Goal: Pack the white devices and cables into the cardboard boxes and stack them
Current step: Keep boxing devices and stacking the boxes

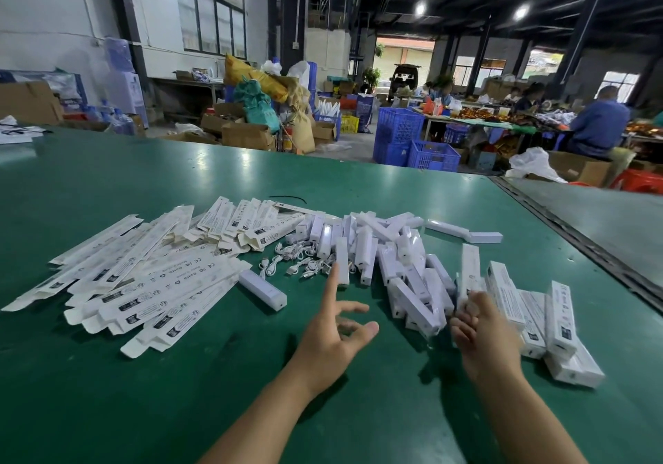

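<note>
White glossy devices (376,248) + cables (297,262) in heap; L fingers (332,284) splayed, empty; R fingers (466,327) round device (470,269)

RoHS and CE marks, upside down to the camera, run along the flattened cardboard boxes (168,277); the smaller lettering beside them is too blurred to read.

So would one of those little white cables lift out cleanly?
Probably not: the white cables lie in loose curls, so likely floppy; they overlap in a heap, so one may drag neighbours. Thin, so probably very light.
</note>
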{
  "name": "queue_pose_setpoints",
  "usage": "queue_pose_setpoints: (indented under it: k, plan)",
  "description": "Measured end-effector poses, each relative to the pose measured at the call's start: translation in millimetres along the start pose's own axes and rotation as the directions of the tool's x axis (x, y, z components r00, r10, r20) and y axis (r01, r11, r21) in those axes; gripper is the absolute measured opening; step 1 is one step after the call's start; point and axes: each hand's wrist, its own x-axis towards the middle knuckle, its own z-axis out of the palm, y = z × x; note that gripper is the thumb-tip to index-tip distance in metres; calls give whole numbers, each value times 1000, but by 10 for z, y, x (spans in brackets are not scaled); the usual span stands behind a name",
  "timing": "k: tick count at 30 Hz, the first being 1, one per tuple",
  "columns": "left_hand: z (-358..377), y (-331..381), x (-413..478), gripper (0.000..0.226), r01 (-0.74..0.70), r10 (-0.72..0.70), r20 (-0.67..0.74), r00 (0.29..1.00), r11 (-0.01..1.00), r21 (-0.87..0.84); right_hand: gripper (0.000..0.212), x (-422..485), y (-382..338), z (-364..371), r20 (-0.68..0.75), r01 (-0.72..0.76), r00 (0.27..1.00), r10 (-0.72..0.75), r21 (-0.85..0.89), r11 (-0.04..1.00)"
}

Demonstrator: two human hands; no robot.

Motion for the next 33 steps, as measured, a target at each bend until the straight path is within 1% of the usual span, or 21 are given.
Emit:
queue_pose_setpoints:
  k: [2, 4, 6, 8, 10, 11, 13, 15, 17, 18, 21, 22, 27, 29, 31, 33]
  plan:
    - [-4, 18, -9, 94, 14, -14, -8, 1000, 1000, -13, 19, 27, -6, -23, -63, -33, 997, 34, 21, 999]
    - [-10, 32, -13, 95, 26, -26, -5, 1000, 999, -18, 27, 46, 16, -34, -66, -87, 994, 89, 40, 995]
    - [-14, 34, -10, 98, 45, -45, 3, 999, 999, -24, 38, 58, 37, -31, -58, -106, 991, 117, 166, 980]
    - [-13, 32, -5, 102, 65, -65, 10, 998, 997, -31, 45, 47, 36, -10, -42, -90, 993, 112, 354, 931]
    - [-11, 22, -2, 102, 79, -78, 12, 997, 996, -42, 47, 26, 29, 7, -10, -61, 997, 76, 486, 872]
    - [-13, 15, 0, 101, 83, -83, 10, 997, 996, -45, 46, 19, 32, 11, -1, -46, 999, 54, 506, 861]
    - [-12, 2, 6, 99, 96, -96, 8, 995, 995, -34, 34, 31, 50, 6, 11, -48, 999, 49, 494, 868]
    - [-12, -13, 12, 95, 118, -118, -13, 993, 993, -16, 23, 27, 71, 6, 7, -90, 995, 98, 478, 874]
    - [-18, -22, 23, 84, 128, -129, -68, 989, 992, -11, 21, 12, 83, 20, -19, -103, 992, 127, 469, 877]
    - [-25, -26, 33, 75, 122, -121, -108, 987, 993, 2, 21, 12, 87, 25, -32, -99, 991, 128, 460, 882]
    - [-69, -25, 60, 35, 69, -35, -283, 959, 991, 111, 19, -14, 106, 55, -39, -101, 991, 129, 423, 901]
    - [-83, -24, 66, 30, 58, -6, -336, 942, 988, 144, 19, -31, 112, 73, -32, -99, 992, 122, 402, 910]
    - [-110, -36, 159, 18, 61, 102, -496, 862, 952, 301, 20, -118, 169, 159, 21, -37, 999, 33, 220, 975]
    - [-197, -22, 262, 16, 92, 138, -527, 839, 917, 388, 21, -136, 198, 179, 51, -10, 999, 2, 158, 987]
    - [-378, -14, 365, 23, 125, 182, -490, 852, 839, 529, 23, -155, 220, 192, 74, 11, 997, -20, 115, 993]
    - [-663, -26, 452, 39, 195, 198, -442, 875, 692, 696, 25, -176, 239, 208, 91, 14, 996, -22, 89, 996]
